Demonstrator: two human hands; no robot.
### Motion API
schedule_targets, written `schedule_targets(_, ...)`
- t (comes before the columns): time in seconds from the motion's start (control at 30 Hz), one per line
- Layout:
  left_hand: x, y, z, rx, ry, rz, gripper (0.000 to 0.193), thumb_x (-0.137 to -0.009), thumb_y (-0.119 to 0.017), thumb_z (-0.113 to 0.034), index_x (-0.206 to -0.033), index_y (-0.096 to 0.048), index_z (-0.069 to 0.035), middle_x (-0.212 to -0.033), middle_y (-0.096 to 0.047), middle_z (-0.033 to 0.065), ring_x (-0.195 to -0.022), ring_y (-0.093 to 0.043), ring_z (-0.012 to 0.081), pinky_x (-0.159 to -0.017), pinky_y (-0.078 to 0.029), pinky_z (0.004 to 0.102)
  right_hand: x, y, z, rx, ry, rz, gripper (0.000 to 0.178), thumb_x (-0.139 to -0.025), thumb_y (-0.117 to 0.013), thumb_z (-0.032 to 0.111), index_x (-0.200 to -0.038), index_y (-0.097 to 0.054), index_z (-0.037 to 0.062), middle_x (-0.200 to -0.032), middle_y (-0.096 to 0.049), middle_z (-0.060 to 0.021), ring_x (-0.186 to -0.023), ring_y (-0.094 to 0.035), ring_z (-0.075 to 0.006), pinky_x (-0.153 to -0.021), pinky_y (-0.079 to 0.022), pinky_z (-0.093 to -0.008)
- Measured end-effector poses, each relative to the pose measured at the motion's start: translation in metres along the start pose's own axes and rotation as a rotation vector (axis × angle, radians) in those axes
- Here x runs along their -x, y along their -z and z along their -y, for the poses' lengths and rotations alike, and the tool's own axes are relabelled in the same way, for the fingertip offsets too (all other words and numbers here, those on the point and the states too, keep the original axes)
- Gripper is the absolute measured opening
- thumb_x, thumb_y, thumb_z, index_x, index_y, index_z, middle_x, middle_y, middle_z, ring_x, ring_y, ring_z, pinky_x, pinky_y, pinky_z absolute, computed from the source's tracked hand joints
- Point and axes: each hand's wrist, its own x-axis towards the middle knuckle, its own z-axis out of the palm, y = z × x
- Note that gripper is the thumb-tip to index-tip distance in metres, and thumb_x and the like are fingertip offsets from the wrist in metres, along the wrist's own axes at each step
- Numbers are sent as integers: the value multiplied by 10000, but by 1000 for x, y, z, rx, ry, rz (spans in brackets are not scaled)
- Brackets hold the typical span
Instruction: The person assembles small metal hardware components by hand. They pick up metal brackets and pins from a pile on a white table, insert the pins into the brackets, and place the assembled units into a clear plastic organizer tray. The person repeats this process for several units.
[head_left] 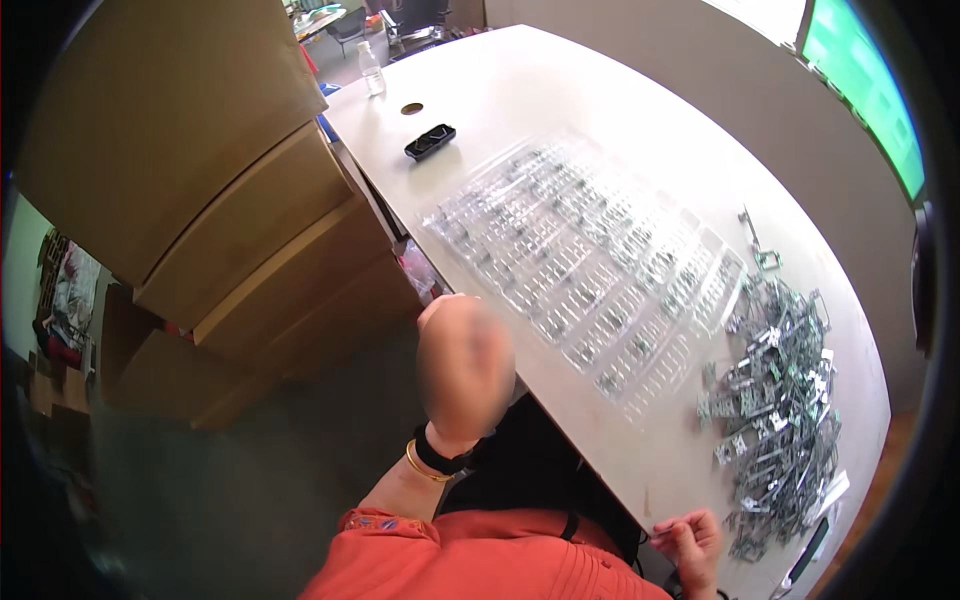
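Observation:
My left hand (465, 370) is raised beside the table's left edge, near the tray's front corner. It is blurred and its fingers cannot be made out. At the table's front edge, my right hand (690, 545) has its fingers curled in a pinch; whatever they hold, if anything, is too small to name. Just beyond it lies a tangled heap of thin silvery metal parts (775, 410). A clear plastic tray (590, 265) lies flat in mid-table, its rows of compartments holding many small metal pieces. One metal part (766, 259) rests apart at the heap's far end.
Large stacked cardboard boxes (250, 230) stand left of the table (640, 480). At the table's far left are a black oblong holder (430, 142), a cable hole (412, 109) and a clear bottle (371, 70). A dark-handled tool (808, 550) lies by the front right edge.

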Motion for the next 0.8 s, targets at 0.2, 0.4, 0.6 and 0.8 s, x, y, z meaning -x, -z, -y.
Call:
schedule_targets(0.2, -4, -13, 25, -116, -106, 49, 345, -1006, -731, -152, -1307, -626, -21, -1376, -560, 150, -872, -574, 157, -677, -498, 259, -7, -3, 27, 6, -261, -5, 90, -1096, -629, 140, -1052, -610, 64, -1033, -781, -125, -799, -718, -127, -623, -559, -237)
schedule_targets(0.4, -12, -23, 44, -142, -241, 112, 319, -991, -738, -158, -1257, -672, 6, -1365, -610, 194, -1024, -686, 295, -818, -589, 359, -12, -1, 27, -98, -345, -59, 79, -1076, -649, 95, -1013, -617, 61, -984, -769, -161, -755, -723, -159, -583, -561, -250)
schedule_targets(0.6, -14, -27, 51, -65, -218, 184, 284, -951, -755, -103, -1208, -714, 10, -1309, -668, 204, -1049, -714, 351, -871, -603, 397, -13, 5, 19, -196, -362, -79, 73, -1079, -634, 74, -1010, -626, 51, -928, -760, -181, -704, -717, -198, -601, -591, -314)
schedule_targets(0.8, -16, -31, 59, -18, -234, 174, 248, -937, -769, -106, -1164, -739, -14, -1284, -676, 184, -885, -712, 295, -751, -597, 368, -15, 5, 19, -145, -371, -93, 97, -1088, -622, 93, -1009, -624, 36, -922, -759, -174, -692, -710, -183, -597, -587, -294)
